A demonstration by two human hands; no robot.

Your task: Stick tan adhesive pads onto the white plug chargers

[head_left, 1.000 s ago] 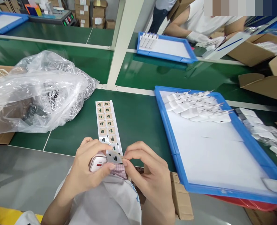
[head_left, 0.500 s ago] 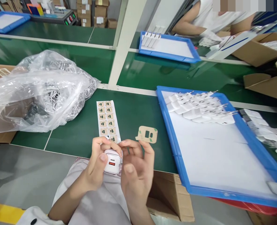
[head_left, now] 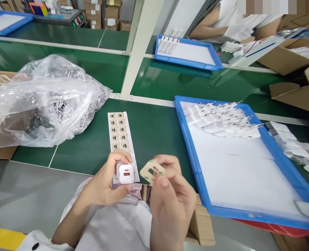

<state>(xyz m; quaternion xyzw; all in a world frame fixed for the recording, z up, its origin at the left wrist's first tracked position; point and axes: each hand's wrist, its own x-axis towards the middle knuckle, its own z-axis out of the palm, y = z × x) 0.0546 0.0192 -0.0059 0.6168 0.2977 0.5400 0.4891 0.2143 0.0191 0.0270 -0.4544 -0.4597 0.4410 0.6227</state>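
Steadiness suits the left hand, its grip clamped on the white charger near the front edge of the tabletop, while the right hand, its grip pinched together on the sticker just beside, had best touch only the rim so the piece does not crease. Boxy, the charger shows a slim port above a red one; the sticker is beige, green-marked and pierced.
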